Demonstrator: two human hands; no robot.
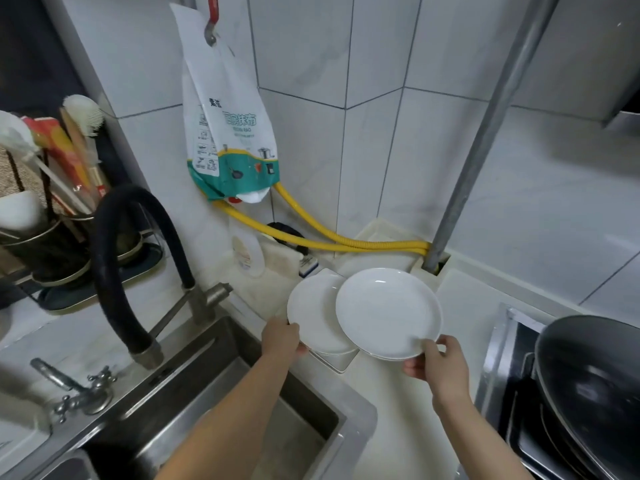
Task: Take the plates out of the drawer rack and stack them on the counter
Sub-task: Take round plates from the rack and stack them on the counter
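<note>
A pale desk (398, 410) is seen running along a white tiled wall (433, 133), with a steel sink (242, 410) set into it at the left. A black wok (595, 386) is seated on the stove at the right edge. A black hose faucet (138, 258) is arched over the sink's back rim. A printed rag packet (228, 133) is hung on the wall, and a yellow gas hose (346, 242) is run beneath it toward a grey pipe (485, 140). A utensil caddy (52, 216) is stood at far left, with chopsticks and a brush held in it. Two white plates are held above the desk's back corner. The right plate (388, 313) is gripped at its near rim by the right hand (438, 365), thumb laid on top and fingers (414, 368) curled beneath. It is overlapped onto the left plate (311, 313), whose near rim is held by the left hand (280, 337), fingers closed round the edge. Another white plate edge is glimpsed just beneath the left plate; whether it is touched cannot be told. Under both, a white square-cornered dish (334, 362) is rested on the desk. Whether the left plate is resting on that dish or is lifted clear cannot be told. A small silver tap (72, 389) is fixed at the sink's left.
</note>
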